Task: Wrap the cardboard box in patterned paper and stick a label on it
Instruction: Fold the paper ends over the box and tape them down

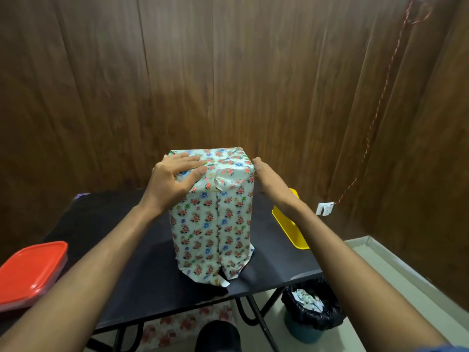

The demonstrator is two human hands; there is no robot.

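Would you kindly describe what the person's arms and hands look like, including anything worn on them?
Both forearms are bare, with no watch, bracelet or glove in view. The left hand and right hand show no rings that I can make out. A sliver of blue sleeve shows at the right upper arm.

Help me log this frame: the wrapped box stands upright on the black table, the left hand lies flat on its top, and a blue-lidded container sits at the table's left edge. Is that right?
Not quite: the lid is red, not blue. The head view shows the red-lidded container at the left edge of the black table. The rest holds: the wrapped box stands upright and the left hand lies flat on its top.
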